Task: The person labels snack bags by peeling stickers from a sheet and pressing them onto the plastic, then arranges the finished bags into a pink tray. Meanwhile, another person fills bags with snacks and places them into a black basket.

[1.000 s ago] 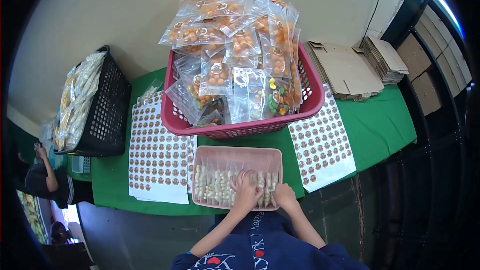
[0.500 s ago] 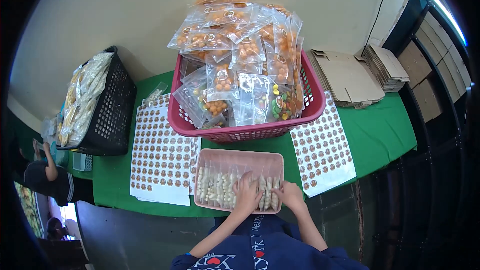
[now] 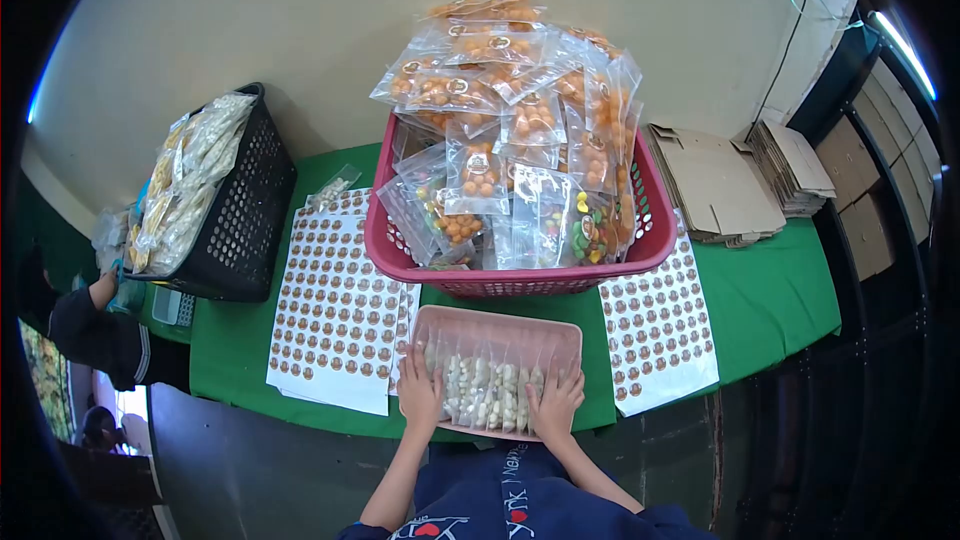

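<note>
A shallow pink tray [image 3: 500, 316] lies near the front edge of the green-covered table. Inside it, clear packets of whitish pieces [image 3: 485, 390] stand in a row. My left hand [image 3: 420, 395] rests at the tray's left side, fingers stretched out along the wall and thumb towards the packets. At the other end, my right hand [image 3: 557, 407] lies with fingers apart by the right wall, its thumb against the last packet. The row sits between both hands.
A maroon basket [image 3: 520, 285] heaped with bagged orange snacks stands behind the tray. Sticker sheets [image 3: 335, 300] flank it. A black basket [image 3: 232, 225] of bags is at left, flattened cardboard [image 3: 715, 180] at right. Another person's arm [image 3: 100, 292] shows at far left.
My hands have moved apart, from among the packets to the tray's two sides. The packets that leaned at the right now stand closer together. The view has shifted slightly.
</note>
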The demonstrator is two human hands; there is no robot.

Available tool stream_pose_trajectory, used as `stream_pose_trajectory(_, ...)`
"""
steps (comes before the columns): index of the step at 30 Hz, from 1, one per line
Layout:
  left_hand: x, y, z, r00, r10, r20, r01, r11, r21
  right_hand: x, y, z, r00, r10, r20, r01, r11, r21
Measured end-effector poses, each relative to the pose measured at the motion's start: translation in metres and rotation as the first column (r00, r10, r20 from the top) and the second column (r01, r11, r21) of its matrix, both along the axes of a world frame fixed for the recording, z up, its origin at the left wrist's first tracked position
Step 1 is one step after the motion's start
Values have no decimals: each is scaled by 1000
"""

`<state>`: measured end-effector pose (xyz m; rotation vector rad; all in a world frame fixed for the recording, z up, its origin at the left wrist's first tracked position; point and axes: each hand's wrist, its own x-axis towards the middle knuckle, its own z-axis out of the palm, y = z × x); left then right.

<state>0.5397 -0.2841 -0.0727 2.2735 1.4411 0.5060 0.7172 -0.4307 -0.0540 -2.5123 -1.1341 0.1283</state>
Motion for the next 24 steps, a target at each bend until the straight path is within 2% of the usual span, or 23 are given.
stream_pose_trajectory(2,10,-3,3,996,53,-68,-51,998,24,7,5,2,998,28,47,-27,999,-20)
stream_pose_trajectory(5,18,-9,-4,994,86,-73,-81,994,74,28,14,-3,997,63,37,-64,998,11)
stream_pose_trajectory(6,22,-11,-4,986,99,-131,-90,993,73,36,18,-2,997,63,37,-64,998,13)
stream_pose_trajectory(10,37,-22,3,996,87,-37,-89,993,-72,63,23,0,998,56,24,-57,996,61)
stream_pose_trajectory(13,42,-21,8,999,33,31,-31,998,-62,75,15,4,995,93,20,-95,986,134)
stream_pose_trajectory(14,43,-21,11,1000,22,-11,-23,994,-109,78,13,6,993,116,-16,-112,981,159)
stream_pose_trajectory(17,41,-16,9,1000,-11,10,12,995,-97,79,13,-1,994,107,-11,-105,990,92)
stream_pose_trajectory(20,32,-8,-3,959,-72,274,95,993,-72,70,16,11,999,-27,42,23,995,94)
stream_pose_trajectory(23,31,-18,30,999,-6,-40,8,999,46,58,19,34,993,-54,105,32,979,203)
stream_pose_trajectory(24,33,-19,33,998,-54,-26,55,997,56,50,21,43,999,-15,29,8,978,208)
